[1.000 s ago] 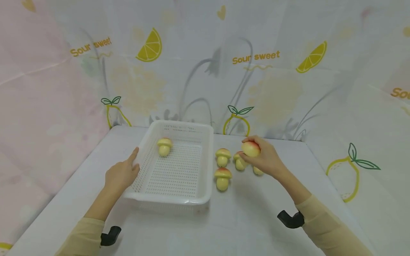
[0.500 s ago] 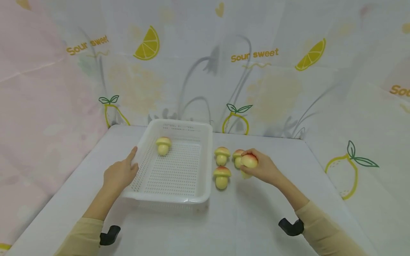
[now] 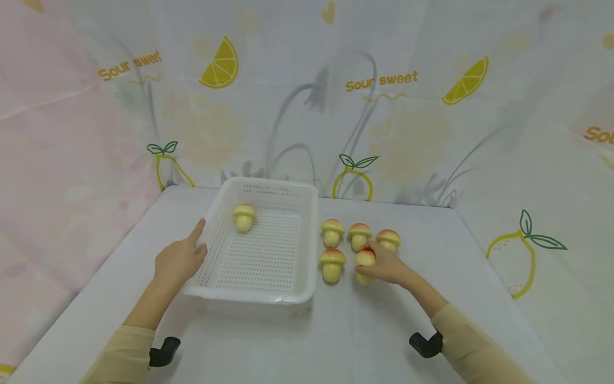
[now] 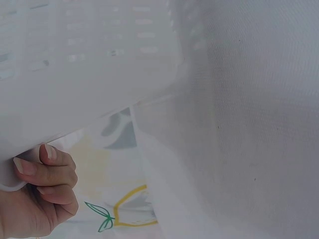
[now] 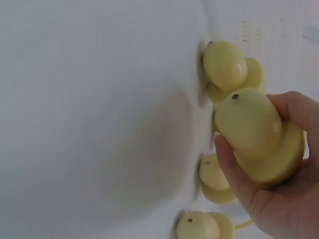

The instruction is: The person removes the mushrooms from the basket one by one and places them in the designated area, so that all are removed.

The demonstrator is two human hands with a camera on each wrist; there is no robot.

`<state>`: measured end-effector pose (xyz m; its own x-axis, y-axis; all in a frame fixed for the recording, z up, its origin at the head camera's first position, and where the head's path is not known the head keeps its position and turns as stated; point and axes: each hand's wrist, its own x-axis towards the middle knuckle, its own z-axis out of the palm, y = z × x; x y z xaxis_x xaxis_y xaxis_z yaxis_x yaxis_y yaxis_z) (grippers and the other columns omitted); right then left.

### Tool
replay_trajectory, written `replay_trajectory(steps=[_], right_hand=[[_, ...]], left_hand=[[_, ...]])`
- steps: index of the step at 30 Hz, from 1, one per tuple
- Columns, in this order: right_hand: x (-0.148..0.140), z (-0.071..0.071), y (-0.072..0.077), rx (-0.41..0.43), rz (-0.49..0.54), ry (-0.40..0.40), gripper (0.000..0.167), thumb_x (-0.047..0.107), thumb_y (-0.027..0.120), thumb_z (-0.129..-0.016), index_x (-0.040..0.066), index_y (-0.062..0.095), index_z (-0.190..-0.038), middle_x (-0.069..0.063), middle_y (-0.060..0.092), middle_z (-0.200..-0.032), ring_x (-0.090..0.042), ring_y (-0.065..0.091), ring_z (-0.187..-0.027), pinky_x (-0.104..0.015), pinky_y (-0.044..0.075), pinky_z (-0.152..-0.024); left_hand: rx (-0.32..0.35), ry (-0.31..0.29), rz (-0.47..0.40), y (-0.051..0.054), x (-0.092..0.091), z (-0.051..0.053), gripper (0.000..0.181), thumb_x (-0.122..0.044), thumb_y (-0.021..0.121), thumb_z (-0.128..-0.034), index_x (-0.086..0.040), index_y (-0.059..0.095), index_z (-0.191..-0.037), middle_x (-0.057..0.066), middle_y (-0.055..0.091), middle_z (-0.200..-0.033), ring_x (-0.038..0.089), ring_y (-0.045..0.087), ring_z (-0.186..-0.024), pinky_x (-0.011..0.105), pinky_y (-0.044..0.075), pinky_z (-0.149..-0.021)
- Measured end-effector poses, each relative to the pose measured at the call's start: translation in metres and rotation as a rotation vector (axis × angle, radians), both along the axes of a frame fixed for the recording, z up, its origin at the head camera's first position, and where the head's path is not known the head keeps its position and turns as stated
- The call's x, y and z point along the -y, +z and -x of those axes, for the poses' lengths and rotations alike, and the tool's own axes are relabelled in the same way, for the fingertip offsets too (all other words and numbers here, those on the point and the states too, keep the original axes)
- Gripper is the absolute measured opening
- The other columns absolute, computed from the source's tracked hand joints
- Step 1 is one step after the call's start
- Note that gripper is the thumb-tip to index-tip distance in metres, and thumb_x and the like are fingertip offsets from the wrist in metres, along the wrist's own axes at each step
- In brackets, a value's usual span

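Observation:
In the head view my left hand (image 3: 177, 261) grips the left rim of a white plastic basket (image 3: 249, 297). The left wrist view has its fingers (image 4: 47, 174) curled under the basket's edge. A toy mushroom (image 3: 366, 259), pale yellow with a reddish cap, is held between the thumb and fingers of my right hand (image 3: 387, 266). It is close above or on the table; I cannot tell which. Beside it lie several like mushrooms (image 3: 332, 265), also in the right wrist view, where the held mushroom's stem (image 5: 249, 122) points at the camera. One more mushroom (image 3: 244, 217) lies inside the basket.
A white cloth covers the table (image 3: 336, 341). Three mushrooms form a back row, with the rightmost mushroom (image 3: 388, 239) just behind my right hand. Printed cloth walls (image 3: 288, 80) with lemon drawings stand behind and at both sides.
My right hand has brought its mushroom down and nearer to me, in front of the back row. The back-right mushrooms it covered now show more. My left hand keeps its hold on the basket.

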<state>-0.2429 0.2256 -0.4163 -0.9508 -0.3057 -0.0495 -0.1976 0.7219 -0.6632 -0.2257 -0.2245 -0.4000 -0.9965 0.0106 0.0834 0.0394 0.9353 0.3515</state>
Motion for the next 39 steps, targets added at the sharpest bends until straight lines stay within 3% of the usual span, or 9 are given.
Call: replay_trajectory(steps=[5,16,30,39], right_hand=[[0.003,0.003,-0.005,0.014,-0.013,-0.026,0.047,0.023,0.073,-0.081,-0.003,0.055,-0.116,-0.015,0.059,-0.109,-0.024,0.056,-0.093,-0.038,0.047,-0.08],[0.006,0.005,-0.017,0.058,-0.006,-0.084,0.047,0.023,0.073,-0.079,-0.005,0.054,-0.112,-0.012,0.057,-0.104,-0.023,0.054,-0.09,-0.034,0.047,-0.074],[0.005,0.009,-0.022,-0.016,-0.039,-0.048,0.044,0.023,0.072,-0.08,-0.007,0.056,-0.109,-0.013,0.059,-0.102,-0.024,0.055,-0.09,-0.039,0.047,-0.077],[0.005,0.011,-0.023,-0.014,-0.056,-0.016,0.048,0.026,0.074,-0.081,-0.005,0.055,-0.112,-0.015,0.058,-0.104,-0.025,0.055,-0.091,-0.04,0.047,-0.077]], left_hand=[[0.01,0.003,-0.001,0.0,0.0,0.001,0.059,-0.023,0.039,-0.0973,-0.006,0.025,-0.151,0.005,0.039,-0.051,0.018,0.035,-0.046,0.031,0.033,-0.042],[0.01,0.001,-0.004,-0.001,0.0,0.001,0.059,-0.023,0.039,-0.0971,-0.006,0.025,-0.151,0.004,0.037,-0.051,0.016,0.032,-0.045,0.029,0.031,-0.041],[-0.009,-0.001,0.012,-0.002,0.001,0.002,0.059,-0.023,0.04,-0.0969,-0.005,0.026,-0.151,0.005,0.038,-0.051,0.018,0.034,-0.045,0.03,0.032,-0.04],[-0.027,-0.014,0.009,-0.004,0.001,0.002,0.058,-0.022,0.04,-0.0965,-0.003,0.027,-0.15,0.003,0.036,-0.048,0.014,0.029,-0.043,0.027,0.03,-0.039]])
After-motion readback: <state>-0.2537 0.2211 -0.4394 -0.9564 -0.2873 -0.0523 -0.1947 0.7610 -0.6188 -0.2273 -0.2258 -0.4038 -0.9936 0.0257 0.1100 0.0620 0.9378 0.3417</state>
